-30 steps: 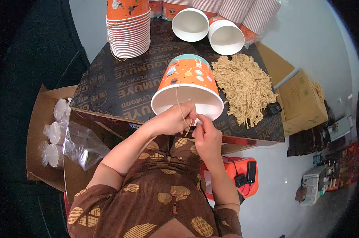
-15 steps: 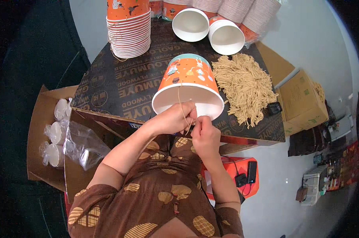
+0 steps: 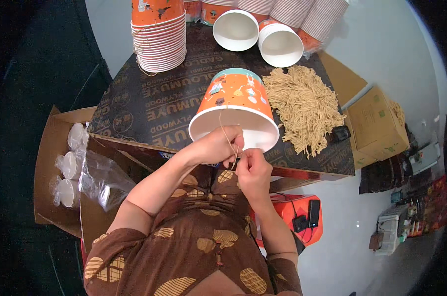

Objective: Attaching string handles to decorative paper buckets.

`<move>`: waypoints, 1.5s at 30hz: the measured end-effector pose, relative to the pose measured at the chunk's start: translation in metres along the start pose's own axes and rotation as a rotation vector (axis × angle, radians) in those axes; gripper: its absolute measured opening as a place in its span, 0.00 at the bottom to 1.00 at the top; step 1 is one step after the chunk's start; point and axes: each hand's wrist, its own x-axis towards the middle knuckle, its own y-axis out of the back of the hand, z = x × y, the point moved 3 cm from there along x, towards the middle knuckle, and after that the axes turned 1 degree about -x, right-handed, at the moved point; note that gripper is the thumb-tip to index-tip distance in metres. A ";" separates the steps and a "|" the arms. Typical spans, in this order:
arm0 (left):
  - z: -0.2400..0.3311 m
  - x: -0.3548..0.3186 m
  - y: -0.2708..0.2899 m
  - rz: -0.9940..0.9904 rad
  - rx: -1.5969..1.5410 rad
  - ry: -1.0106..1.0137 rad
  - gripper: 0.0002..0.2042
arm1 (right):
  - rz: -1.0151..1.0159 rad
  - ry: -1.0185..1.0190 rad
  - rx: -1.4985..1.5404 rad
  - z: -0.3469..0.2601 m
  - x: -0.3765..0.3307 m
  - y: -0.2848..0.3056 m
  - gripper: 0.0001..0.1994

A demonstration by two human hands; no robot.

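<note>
An orange paper bucket [image 3: 235, 98] lies on its side on the dark table [image 3: 149, 108], its white mouth facing me. My left hand [image 3: 214, 146] and my right hand [image 3: 253, 170] meet at the near rim of the bucket. Both pinch a thin tan string [image 3: 227, 138] that runs up over the rim onto the orange wall. A heap of the same tan strings [image 3: 305, 106] lies just right of the bucket.
A tall stack of orange buckets [image 3: 158, 37] stands at the back left. Two open white buckets [image 3: 258, 37] and more stacks sit at the back. An open carton with bagged lids [image 3: 70, 165] is on my left, a brown box [image 3: 376, 123] on my right.
The bucket has tipped slightly, and my fingers have shifted a little along the string at the rim. Both hands stay at the same place.
</note>
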 end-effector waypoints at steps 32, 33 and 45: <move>-0.001 0.002 -0.010 0.180 0.079 -0.265 0.05 | 0.175 0.328 -0.158 -0.003 0.017 0.011 0.12; -0.001 0.002 -0.012 0.179 0.080 -0.265 0.05 | 0.169 0.332 -0.161 -0.002 0.017 0.010 0.12; -0.002 -0.010 -0.025 0.408 0.840 -0.631 0.08 | 0.161 0.321 -0.200 0.000 0.014 0.007 0.13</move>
